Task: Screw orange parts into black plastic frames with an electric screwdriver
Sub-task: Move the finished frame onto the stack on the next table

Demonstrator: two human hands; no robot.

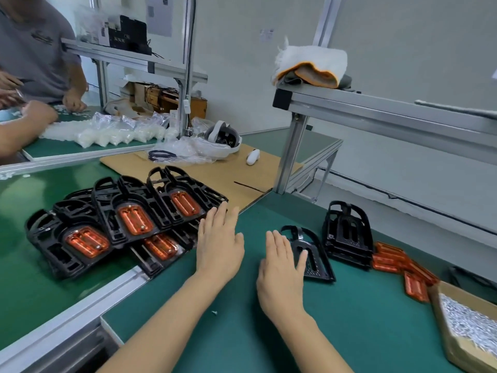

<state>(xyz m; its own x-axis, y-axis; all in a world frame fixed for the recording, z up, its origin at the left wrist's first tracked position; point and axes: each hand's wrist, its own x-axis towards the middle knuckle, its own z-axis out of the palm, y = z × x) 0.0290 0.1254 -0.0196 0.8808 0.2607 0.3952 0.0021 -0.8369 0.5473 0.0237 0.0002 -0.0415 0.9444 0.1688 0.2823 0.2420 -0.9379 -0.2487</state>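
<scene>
My left hand (219,244) hovers flat with straight fingers over the green mat, its fingertips at the right edge of a pile of black frames with orange parts fitted (126,222). My right hand (282,267) is flat too, fingers straight, its fingertips resting on the left side of a single empty black frame (313,255) lying on the mat. A short stack of empty black frames (348,235) stands just beyond. Loose orange parts (403,266) lie in a heap to the right. A small screw (214,313) lies between my forearms. No screwdriver is in view.
A cardboard box of silver screws (468,327) sits at the right edge. A cardboard sheet (242,173) at the back holds a white headset (222,138) and a controller (252,156). An aluminium shelf post (291,154) stands behind. Another person works at the far left (35,76).
</scene>
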